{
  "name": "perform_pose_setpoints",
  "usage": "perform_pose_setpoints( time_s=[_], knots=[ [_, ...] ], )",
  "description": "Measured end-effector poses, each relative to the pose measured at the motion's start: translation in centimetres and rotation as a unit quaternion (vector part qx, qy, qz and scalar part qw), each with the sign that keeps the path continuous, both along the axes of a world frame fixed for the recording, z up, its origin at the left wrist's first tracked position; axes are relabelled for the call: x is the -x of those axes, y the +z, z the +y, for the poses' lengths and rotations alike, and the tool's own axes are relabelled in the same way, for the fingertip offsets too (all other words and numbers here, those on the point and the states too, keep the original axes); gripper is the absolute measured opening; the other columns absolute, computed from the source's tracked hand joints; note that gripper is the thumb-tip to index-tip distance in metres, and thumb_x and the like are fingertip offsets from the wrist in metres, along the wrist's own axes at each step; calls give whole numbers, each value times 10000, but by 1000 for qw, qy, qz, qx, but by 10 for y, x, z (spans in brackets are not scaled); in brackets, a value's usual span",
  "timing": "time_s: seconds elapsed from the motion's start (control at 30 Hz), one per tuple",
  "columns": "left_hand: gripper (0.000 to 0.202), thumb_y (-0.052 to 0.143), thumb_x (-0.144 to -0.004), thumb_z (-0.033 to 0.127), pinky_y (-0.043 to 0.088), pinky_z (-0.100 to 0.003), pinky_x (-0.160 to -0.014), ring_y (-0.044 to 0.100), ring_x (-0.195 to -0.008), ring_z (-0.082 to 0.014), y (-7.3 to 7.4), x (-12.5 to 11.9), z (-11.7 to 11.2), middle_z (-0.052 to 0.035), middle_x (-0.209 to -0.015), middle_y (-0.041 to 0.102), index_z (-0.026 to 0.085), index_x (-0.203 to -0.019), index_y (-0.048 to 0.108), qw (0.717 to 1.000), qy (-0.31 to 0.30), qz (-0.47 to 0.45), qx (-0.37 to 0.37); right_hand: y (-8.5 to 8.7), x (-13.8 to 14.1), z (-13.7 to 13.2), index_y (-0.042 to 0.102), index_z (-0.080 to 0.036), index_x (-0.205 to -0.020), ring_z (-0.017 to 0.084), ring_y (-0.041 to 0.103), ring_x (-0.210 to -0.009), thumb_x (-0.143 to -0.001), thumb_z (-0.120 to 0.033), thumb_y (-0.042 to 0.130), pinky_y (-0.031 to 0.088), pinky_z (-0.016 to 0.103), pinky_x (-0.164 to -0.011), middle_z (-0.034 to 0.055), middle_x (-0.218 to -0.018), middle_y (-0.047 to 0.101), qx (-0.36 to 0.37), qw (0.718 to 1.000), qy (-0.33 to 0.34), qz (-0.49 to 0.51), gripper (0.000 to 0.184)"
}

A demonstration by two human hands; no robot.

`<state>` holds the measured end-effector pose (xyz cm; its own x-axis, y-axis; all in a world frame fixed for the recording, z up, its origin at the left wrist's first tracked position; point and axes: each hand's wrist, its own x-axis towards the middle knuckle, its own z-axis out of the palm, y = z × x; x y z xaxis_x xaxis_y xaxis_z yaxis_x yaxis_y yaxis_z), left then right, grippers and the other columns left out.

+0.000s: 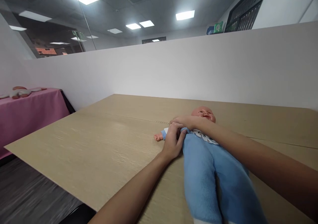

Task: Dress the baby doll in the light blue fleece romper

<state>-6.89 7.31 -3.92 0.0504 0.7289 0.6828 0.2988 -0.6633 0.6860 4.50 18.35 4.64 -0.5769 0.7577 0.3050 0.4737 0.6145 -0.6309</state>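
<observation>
A baby doll lies on its back on the wooden tabletop, head away from me, in fuzzy light blue trousers and a top with a white printed figure. At the left side of its waist, my left hand is closed, thumb and fingers pinching the blue clothing. My right hand reaches across the doll's chest, below its head. Its fingers bend down at the doll's left side, against my left hand. Their tips are hidden, as is whatever they hold. One doll hand sticks out to the left.
A low white partition stands along the table's far edge. To the left, another doll lies on a table with a pink cloth. A dark grey floor shows at lower left.
</observation>
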Motion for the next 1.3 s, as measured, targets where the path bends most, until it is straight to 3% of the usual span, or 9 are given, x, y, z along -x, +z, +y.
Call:
perform_pose_setpoints(
  time_s=[0.27,0.37,0.43,0.57,0.7,0.83,0.97,1.13,1.3],
  knots=[
    [223,518,-1087,389,442,-354,-814,522,-840,-189,2,-2,-4,-56,-981,587,199,-1163,608,1000,-5,-24,4,16,-31,-15,745,-221,-995,218,654,-810,-812,-232,780,445,317,-743,26,-932,778,-53,992,61,-100,187],
    [208,541,-1077,391,445,-337,-778,511,-810,-173,-2,-3,-3,-43,-955,569,195,-1120,594,999,-5,-37,6,17,-53,-12,681,-240,-1115,232,682,-872,-815,-199,694,464,316,-778,23,-995,767,-72,996,21,-53,303],
    [176,566,-1067,366,452,-332,-775,509,-814,-170,-4,-3,-3,-43,-962,579,198,-1109,595,999,-6,-35,-18,11,-66,-4,644,-253,-1147,226,705,-945,-785,-178,677,500,300,-806,16,-1070,759,-9,1000,24,12,371],
    [163,634,-1030,278,489,-367,-893,571,-1017,-205,-7,0,-2,-84,-1139,625,225,-1185,634,994,29,4,-104,-9,-84,11,608,-272,-1125,226,728,-982,-749,-183,685,550,292,-786,11,-1072,759,152,981,51,107,394],
    [241,654,-1012,240,476,-478,-1090,534,-1314,-269,-8,5,-2,-131,-1378,531,257,-1250,624,982,82,13,-168,-16,-81,9,632,-259,-1115,226,737,-968,-725,-152,662,565,309,-806,16,-1038,768,149,982,44,112,405],
    [273,557,-1048,203,460,-531,-1122,536,-1338,-267,-11,7,-3,-141,-1430,524,278,-1302,494,977,51,11,-205,-11,-71,-3,695,-230,-1075,220,730,-959,-688,-109,622,566,315,-834,26,-1056,778,119,987,45,103,412],
    [130,443,-1103,271,465,-478,-1095,588,-1233,-236,-12,2,-3,-114,-1287,592,261,-1232,457,989,12,-68,-127,-7,-65,-16,731,-216,-1045,237,729,-1039,-751,-157,646,565,349,-913,54,-1097,792,97,991,37,88,312],
    [250,538,-1072,464,467,-369,-1045,602,-1119,-208,-10,-6,1,-81,-1189,606,236,-1175,551,982,50,-172,58,-5,-69,-38,715,-209,-1094,260,727,-1002,-883,-281,679,541,403,-922,111,-1131,784,59,996,-30,58,226],
    [350,623,-1004,572,493,-314,-965,617,-1066,-189,-12,-6,12,-56,-1107,621,240,-1098,561,948,9,-277,154,-9,-81,-66,691,-232,-918,245,676,-799,-984,-466,633,457,367,-748,53,-823,746,14,996,-87,-24,251]
  ],
)
